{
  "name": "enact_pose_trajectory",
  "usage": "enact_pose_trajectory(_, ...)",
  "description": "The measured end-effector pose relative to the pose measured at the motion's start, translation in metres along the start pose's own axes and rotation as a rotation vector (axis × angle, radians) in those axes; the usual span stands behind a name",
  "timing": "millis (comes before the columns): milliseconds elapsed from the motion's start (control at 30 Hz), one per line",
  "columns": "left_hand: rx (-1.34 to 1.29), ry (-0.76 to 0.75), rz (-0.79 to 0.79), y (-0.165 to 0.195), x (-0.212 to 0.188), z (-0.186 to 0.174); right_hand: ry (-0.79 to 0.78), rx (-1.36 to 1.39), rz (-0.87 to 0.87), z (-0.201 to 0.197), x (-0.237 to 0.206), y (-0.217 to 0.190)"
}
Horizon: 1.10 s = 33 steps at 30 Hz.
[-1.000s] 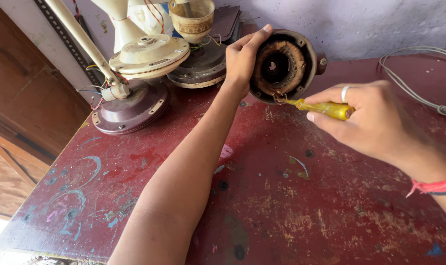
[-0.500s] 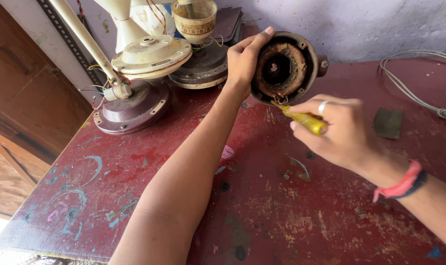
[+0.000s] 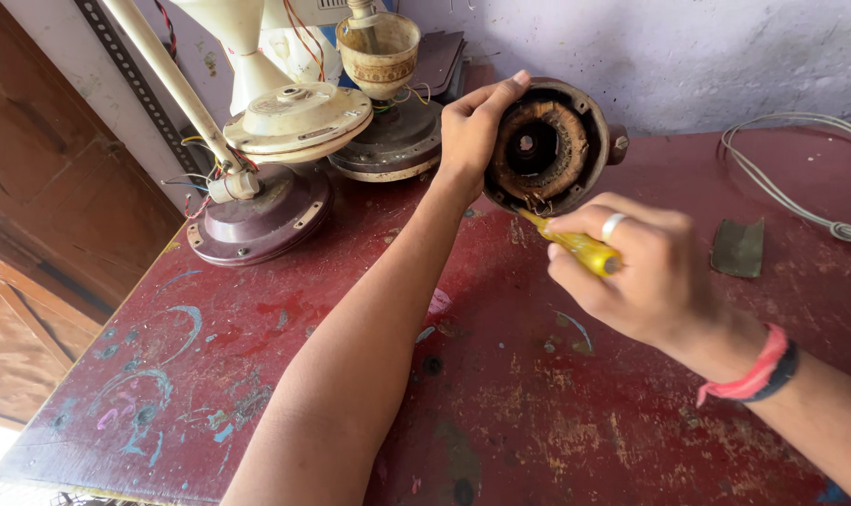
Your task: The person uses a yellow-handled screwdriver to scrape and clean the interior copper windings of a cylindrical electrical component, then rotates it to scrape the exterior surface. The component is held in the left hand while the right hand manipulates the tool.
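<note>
Step in hand: I judged this as prying or loosening work at the lower rim of the motor housing (image 3: 549,148), which stood tipped on edge at the back of the red workbench (image 3: 538,412), its open face toward me and the copper windings showing inside.
Left hand: my left hand (image 3: 472,131) was wrapped over the housing's left rim, fingers curled across the top edge, thumb side pressed against the shell, steadying it.
Right hand: my right hand (image 3: 646,272) was closed around the yellow-handled screwdriver (image 3: 575,245), fingers pressed together on the handle; the tip met the bottom edge of the housing, though I could not tell exactly what it engaged.
Next move calls for: to my eye, firm bracing from the left hand and a short, controlled push or twist, with the tip kept clear of the windings just above it.
Risk: I judged that a slip could send the blade into the coil or toward my left wrist.
Around: a cream fan base (image 3: 299,117) on a maroon motor cover (image 3: 261,220) stood to the left, near my forearm; a beige cup-shaped part (image 3: 380,52) sat on a dark disc behind.
Right side: a grey cable (image 3: 791,187) looped along the wall, and a dark scrap of sheet (image 3: 737,248) lay just beside my right hand.
In the way: nothing lay between the tool and the housing.
</note>
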<state>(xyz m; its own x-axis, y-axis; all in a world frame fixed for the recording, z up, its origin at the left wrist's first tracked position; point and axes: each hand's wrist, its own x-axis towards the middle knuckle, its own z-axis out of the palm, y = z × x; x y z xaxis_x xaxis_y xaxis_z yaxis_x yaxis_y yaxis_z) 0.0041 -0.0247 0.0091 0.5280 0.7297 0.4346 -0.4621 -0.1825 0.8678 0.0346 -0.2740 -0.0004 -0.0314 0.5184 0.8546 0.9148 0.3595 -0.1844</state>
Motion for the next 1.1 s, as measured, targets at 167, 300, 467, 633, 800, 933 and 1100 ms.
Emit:
enact_pose_trajectory(167, -0.032, -0.006, 0.012, -0.0014, 0.0004, 0.0001, -0.042, 0.001, 0.018, 0.0039, -0.0011, -0.0009)
enact_pose_trajectory(300, -0.027, 0.009, -0.013, -0.0022, 0.0018, -0.0004, -0.015, -0.016, 0.016, 0.0029, -0.0020, -0.0012)
enact_pose_trajectory(467, -0.024, 0.006, -0.007, -0.0034, 0.0014, -0.0007, -0.045, 0.032, 0.086, 0.0044, 0.0029, -0.0050)
enact_pose_trajectory(633, -0.020, -0.005, 0.007, -0.0024, 0.0023, -0.0003, -0.016, -0.007, 0.101, 0.0034, -0.0011, -0.0049)
enact_pose_trajectory(800, -0.018, -0.002, -0.005, 0.0000, -0.0003, 0.0005, -0.061, 0.022, 0.102, 0.0061, -0.0015, -0.0006)
enact_pose_trajectory(933, -0.021, -0.006, -0.008, 0.0013, -0.0011, 0.0015, -0.018, -0.018, 0.097, 0.0045, 0.0005, -0.0018)
enact_pose_trajectory(1100, -0.024, 0.008, -0.001, -0.0005, -0.0013, 0.0024, -0.006, 0.010, 0.052, 0.0025, -0.0035, 0.0016)
